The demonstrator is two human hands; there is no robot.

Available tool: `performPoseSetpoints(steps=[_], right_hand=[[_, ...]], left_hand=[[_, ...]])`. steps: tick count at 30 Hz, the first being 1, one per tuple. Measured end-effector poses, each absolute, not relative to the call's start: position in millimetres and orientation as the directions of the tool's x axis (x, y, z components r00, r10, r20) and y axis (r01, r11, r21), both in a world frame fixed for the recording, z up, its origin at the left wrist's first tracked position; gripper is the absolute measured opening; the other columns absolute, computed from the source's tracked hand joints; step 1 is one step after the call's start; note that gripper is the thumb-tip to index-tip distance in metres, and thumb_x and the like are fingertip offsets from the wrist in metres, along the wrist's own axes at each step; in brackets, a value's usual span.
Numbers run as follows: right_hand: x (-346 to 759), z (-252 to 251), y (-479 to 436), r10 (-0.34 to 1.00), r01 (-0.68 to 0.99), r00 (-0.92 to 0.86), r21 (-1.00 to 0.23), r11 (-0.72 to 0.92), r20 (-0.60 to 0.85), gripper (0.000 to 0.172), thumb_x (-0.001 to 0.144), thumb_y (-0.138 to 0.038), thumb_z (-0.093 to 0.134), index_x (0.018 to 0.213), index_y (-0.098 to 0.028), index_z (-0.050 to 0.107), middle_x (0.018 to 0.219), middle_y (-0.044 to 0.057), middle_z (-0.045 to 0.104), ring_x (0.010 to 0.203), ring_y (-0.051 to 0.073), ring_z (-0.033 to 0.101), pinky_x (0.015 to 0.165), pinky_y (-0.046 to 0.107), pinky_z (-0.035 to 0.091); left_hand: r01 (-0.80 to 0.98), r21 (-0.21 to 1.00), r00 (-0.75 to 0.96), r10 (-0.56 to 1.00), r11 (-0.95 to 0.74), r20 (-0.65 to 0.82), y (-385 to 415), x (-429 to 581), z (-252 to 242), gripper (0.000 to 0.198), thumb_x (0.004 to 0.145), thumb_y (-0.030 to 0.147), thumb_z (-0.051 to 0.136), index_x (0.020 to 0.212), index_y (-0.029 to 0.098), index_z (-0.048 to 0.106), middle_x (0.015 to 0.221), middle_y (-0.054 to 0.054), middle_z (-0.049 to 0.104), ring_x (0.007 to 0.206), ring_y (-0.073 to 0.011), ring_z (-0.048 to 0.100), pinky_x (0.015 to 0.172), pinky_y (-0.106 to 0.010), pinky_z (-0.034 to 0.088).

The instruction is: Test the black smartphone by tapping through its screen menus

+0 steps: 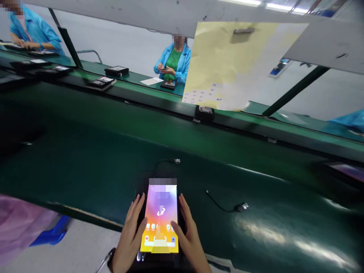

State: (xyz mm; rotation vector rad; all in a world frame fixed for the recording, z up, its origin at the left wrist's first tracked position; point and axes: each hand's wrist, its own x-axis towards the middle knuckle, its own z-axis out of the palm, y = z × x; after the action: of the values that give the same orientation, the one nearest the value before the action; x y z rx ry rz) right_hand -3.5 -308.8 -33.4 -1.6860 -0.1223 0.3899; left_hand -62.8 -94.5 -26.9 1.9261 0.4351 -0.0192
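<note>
Left hand (133,222) and right hand (187,227) lightly gripped the tablet (153,214) by its sides, fingers half-curled | near edge of green bench (93,163) | thumbs over the icons risked an accidental tap

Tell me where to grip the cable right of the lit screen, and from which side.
Probably the chunky plug at the cable's right end, pinched from above: it looks thickest, nothing covers it, and the rest is thin and curved.

Tablet (162,220): screen top pixelated
Yellow sheet (233,64): marks too small to read
Pink cloth (22,223): cut off, near left
Blue sleeve (348,121): cut off, far right
</note>
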Motion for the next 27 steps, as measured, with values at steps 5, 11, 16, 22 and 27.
performPoseSetpoints(steps=[5,11,16,22,27], right_hand=[[-7.2,-24.4,-306.4,0.355,-0.129,0.916,-0.975,-0.183,-0.188,0.071,0.100,-0.051,0.056,0.160,-0.036,0.021,0.169,0.000,0.023,0.154,0.022,0.026,0.118,0.032,0.040],[-8.1,-18.5,-296.6,0.343,-0.089,0.922,-0.960,-0.267,-0.181,0.077,0.098,-0.052,0.057,0.161,-0.030,0.018,0.169,0.006,0.023,0.155,0.026,0.024,0.123,0.042,0.033],[-11.3,-12.1,-282.7,0.390,0.040,0.910,-0.905,-0.424,-0.143,0.105,0.080,-0.043,0.079,0.161,-0.035,0.013,0.171,0.006,0.004,0.157,0.036,0.005,0.124,0.059,0.023],[-9.3,-19.7,-288.8,0.332,-0.187,0.921,-0.979,-0.084,-0.204,0.094,0.086,-0.051,0.075,0.160,-0.040,0.020,0.170,0.003,0.017,0.153,0.032,0.027,0.117,0.047,0.042],[2.0,-28.9,-303.8,0.185,-0.252,0.950,-0.968,-0.021,-0.251,0.070,0.096,-0.063,0.056,0.156,-0.033,0.036,0.163,0.007,0.037,0.149,0.028,0.037,0.116,0.044,0.042]], left_hand=[[0.270,0.898,0.939,0.300,-0.348,-0.166,-93.6,-63.9,-32.4,0.052,0.103,0.055,0.034,0.155,0.047,0.029,0.169,0.008,0.027,0.158,-0.0182,0.012,0.130,-0.058,0.010],[0.238,0.895,0.949,0.286,-0.376,-0.132,-92.1,-64.2,-32.6,0.051,0.105,0.052,0.034,0.155,0.051,0.026,0.169,0.009,0.027,0.158,-0.0184,0.012,0.130,-0.059,0.009],[0.215,0.902,0.956,0.271,-0.374,-0.116,-92.7,-63.3,-28.4,0.051,0.106,0.049,0.033,0.156,0.045,0.027,0.169,0.004,0.028,0.158,-0.0187,0.014,0.130,-0.059,0.008],[0.215,0.904,0.958,0.258,-0.370,-0.123,-92.1,-64.9,-27.3,0.050,0.106,0.048,0.032,0.156,0.047,0.025,0.169,0.007,0.027,0.158,-0.0161,0.013,0.131,-0.056,0.005],[0.223,0.907,0.954,0.269,-0.357,-0.129,-91.4,-64.3,-29.2,0.050,0.105,0.050,0.033,0.155,0.045,0.028,0.169,0.007,0.028,0.158,-0.0160,0.013,0.131,-0.056,0.006]])
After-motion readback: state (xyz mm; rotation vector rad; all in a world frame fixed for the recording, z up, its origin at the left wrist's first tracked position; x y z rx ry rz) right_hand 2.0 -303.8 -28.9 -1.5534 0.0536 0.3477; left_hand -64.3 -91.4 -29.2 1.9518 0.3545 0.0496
